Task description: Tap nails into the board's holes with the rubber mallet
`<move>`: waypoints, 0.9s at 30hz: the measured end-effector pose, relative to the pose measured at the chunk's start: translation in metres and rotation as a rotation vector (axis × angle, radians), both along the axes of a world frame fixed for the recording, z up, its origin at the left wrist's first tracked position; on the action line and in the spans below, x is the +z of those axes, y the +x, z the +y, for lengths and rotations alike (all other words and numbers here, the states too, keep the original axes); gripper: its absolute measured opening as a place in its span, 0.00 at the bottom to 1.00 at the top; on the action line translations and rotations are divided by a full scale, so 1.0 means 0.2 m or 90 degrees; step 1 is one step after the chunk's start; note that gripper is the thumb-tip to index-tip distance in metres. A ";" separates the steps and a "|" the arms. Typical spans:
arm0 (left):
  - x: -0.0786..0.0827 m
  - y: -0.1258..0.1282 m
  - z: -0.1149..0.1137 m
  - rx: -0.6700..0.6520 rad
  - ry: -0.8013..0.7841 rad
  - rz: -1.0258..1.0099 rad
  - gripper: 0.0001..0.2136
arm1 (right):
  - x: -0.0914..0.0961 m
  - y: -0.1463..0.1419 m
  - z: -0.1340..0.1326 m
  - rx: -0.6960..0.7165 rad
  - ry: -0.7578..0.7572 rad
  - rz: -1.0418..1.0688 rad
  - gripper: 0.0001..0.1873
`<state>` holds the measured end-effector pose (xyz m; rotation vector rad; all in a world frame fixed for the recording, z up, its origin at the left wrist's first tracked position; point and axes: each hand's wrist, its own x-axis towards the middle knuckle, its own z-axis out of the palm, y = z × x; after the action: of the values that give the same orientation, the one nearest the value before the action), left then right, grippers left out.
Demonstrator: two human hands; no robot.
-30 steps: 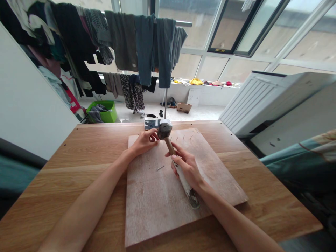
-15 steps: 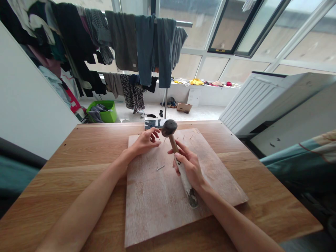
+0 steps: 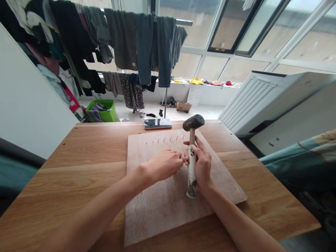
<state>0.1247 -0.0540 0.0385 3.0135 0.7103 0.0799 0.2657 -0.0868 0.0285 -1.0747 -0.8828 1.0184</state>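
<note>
My right hand is shut around the pale, bark-flecked handle of a mallet, held upright with its dark rounded head above the board. My left hand rests over the middle of a worn wooden board, its fingertips pinched together beside the handle. Whatever they may hold is hidden. A row of several small nails stands near the board's far edge, beyond both hands.
The board lies on a wooden table, with a smartphone at the table's far edge. Beyond stand a green basket and hanging clothes. A white ribbed unit is at the right.
The mallet has moved right and now stands upright. My left hand has shifted from the nail row toward the board's middle, covering the spot where a loose nail lay.
</note>
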 end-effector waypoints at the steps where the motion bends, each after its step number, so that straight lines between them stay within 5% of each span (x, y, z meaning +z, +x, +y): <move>1: -0.01 0.00 0.00 0.004 -0.007 -0.002 0.06 | 0.00 0.00 0.00 0.003 0.001 0.000 0.16; 15: 0.13 -0.11 0.05 0.062 -0.130 -0.017 0.06 | 0.01 -0.01 -0.01 0.010 0.001 -0.011 0.18; 20: 0.20 -0.24 0.15 0.144 -0.146 -0.066 0.07 | -0.01 -0.01 0.00 0.008 -0.002 0.006 0.19; 27: 0.16 -0.45 0.30 0.284 -0.161 -0.081 0.06 | -0.02 -0.01 0.00 0.017 0.005 0.010 0.20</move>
<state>0.0340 0.0058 0.0710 2.5372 1.2562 0.1793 0.2629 -0.0876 0.0253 -1.0501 -0.8890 1.0435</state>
